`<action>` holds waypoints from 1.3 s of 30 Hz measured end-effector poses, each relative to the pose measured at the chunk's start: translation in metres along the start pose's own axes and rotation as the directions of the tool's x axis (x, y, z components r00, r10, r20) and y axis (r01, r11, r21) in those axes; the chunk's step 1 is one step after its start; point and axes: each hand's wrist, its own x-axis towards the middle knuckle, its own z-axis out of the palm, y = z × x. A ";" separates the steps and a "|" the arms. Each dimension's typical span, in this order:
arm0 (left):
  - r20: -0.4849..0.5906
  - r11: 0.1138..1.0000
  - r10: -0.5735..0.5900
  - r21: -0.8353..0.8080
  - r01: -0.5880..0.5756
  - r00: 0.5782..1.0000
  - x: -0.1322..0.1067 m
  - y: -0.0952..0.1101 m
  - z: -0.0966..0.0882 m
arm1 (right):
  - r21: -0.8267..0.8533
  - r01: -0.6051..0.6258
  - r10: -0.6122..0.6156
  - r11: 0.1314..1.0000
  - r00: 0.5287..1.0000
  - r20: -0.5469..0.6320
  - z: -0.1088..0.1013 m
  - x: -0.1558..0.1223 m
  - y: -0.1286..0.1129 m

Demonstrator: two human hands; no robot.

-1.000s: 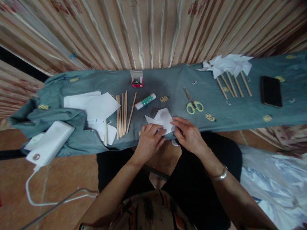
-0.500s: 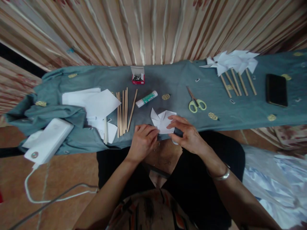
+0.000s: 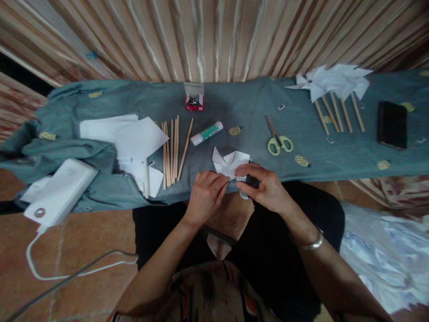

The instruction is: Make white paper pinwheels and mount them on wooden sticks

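A white paper pinwheel (image 3: 231, 160), partly folded, is held near the table's front edge between both hands. My left hand (image 3: 208, 193) pinches its lower edge with curled fingers. From the other side my right hand (image 3: 263, 184) grips the paper, thumb below and fingers on top. The fingertips of the two hands are nearly touching. A small dark object (image 3: 252, 181) shows behind the right fingers; its kind is unclear. Beyond the paper lie a glue stick (image 3: 207, 133) and green-handled scissors (image 3: 279, 142).
Wooden sticks (image 3: 170, 152) and white paper sheets (image 3: 134, 138) lie left. An open red box of metal pins (image 3: 194, 103) stands at the back. Finished pinwheels (image 3: 335, 82) and a black phone-like case (image 3: 392, 125) are right. A white power bank (image 3: 62, 192) has a cable attached.
My left hand has moved right along the paper's lower edge, closer to my right hand. The right fingers have closed in a little. The camera view has shifted slightly.
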 end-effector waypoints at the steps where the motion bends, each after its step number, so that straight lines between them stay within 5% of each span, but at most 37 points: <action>1: -0.005 1.000 -0.016 -0.015 0.016 1.000 0.001 0.000 0.000 | 0.013 -0.009 0.009 1.000 1.000 0.006 -0.001 0.000 0.000; 9: 0.000 0.995 -0.056 -0.078 0.056 0.998 0.004 -0.002 0.000 | 0.028 -0.013 0.016 1.000 0.992 -0.125 0.006 0.004 0.005; 23: -0.009 0.999 -0.001 -0.053 0.000 1.000 -0.006 0.000 0.003 | -0.208 -0.010 -0.024 0.978 0.987 -0.160 0.016 0.010 0.001; 39: -0.021 0.997 -0.049 -0.064 0.047 0.999 -0.004 0.000 0.006 | -0.218 -0.040 0.003 0.975 0.985 -0.170 0.017 0.011 0.001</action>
